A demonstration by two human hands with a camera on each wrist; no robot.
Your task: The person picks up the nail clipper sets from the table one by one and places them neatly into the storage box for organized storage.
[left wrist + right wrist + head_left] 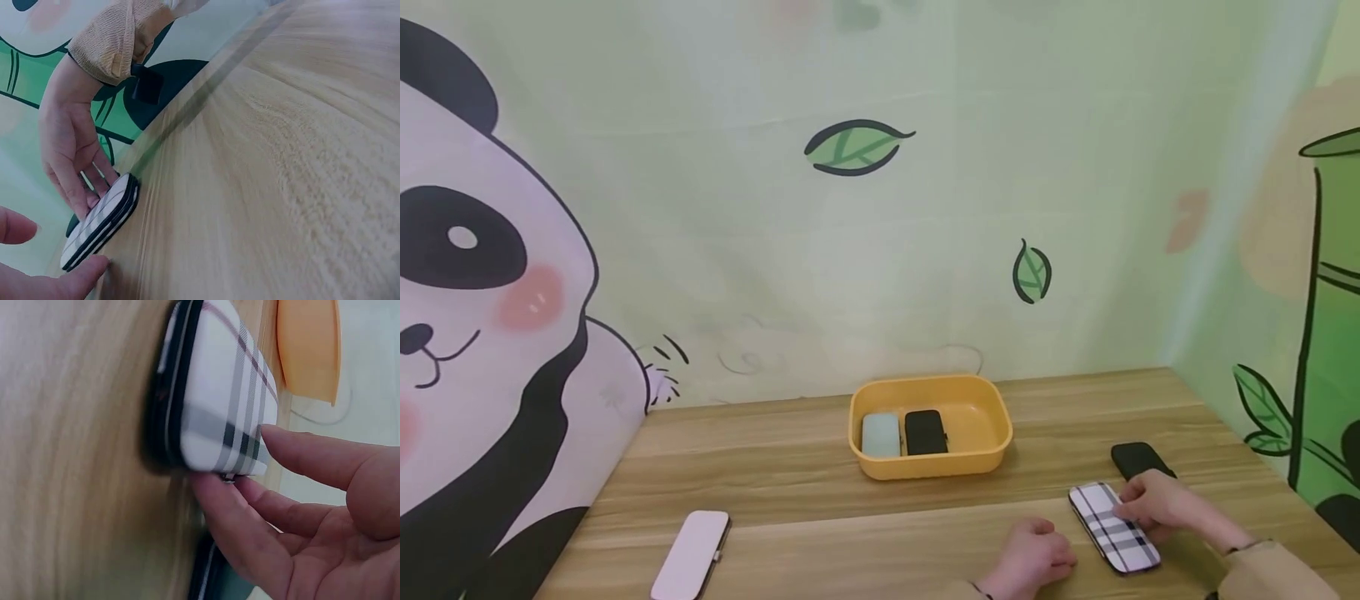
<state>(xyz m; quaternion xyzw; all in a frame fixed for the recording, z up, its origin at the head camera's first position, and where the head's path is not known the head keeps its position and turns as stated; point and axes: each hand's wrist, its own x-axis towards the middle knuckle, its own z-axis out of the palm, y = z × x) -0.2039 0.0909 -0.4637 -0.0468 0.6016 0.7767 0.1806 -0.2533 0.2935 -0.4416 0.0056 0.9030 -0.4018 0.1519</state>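
A white, grey and black plaid case (1114, 527) with dark edges lies on the table at the right. My right hand (1157, 504) pinches it along its right side, with the thumb on the plaid top. The right wrist view shows the fingers (237, 531) at the edge of the case, by a small metal pull. My left hand (1030, 557) is left of the case, fingers loosely bent and holding nothing; in the left wrist view its thumb and a finger stand apart. Just behind my right hand lies a black case (1138, 458), partly covered by it.
A yellow basket (932, 468) stands at the back middle against the printed cloth wall. Inside are a light blue case (881, 435) and a black case (926, 432) on its left side. A pale pink case (691, 554) lies at the front left of the wooden table (820, 550).
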